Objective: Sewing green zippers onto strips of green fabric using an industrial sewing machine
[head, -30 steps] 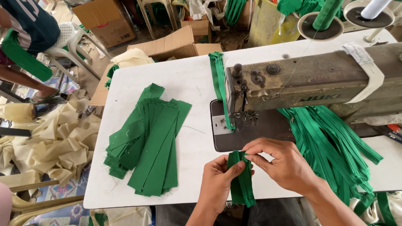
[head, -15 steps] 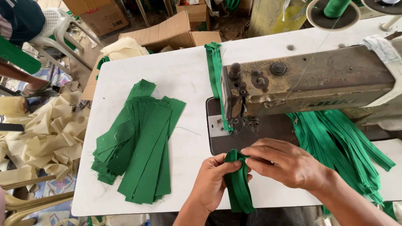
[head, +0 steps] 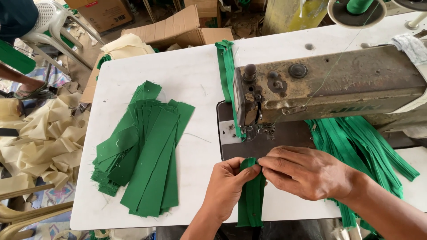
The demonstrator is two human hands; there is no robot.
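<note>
1. Green fabric strip (head: 250,195) lies lengthwise toward the person, its far end just short of the sewing machine's presser foot (head: 268,131).
2. Left hand (head: 227,186) and right hand (head: 307,171) both pinch that far end — fingers closed on it.
3. Both hands are equally near — the foot lies straight ahead.

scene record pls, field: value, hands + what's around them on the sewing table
left hand: pinches the top end of a folded green strip
right hand: fingertips on the same strip end, meeting the left hand
strip position: in front of the sewing machine, hanging over the table's near edge
left of hands: stack of green fabric strips on the white table
right of hands: heap of green zippers or tape under the machine arm
behind machine: green thread cone
floor left: cream fabric pile
</note>
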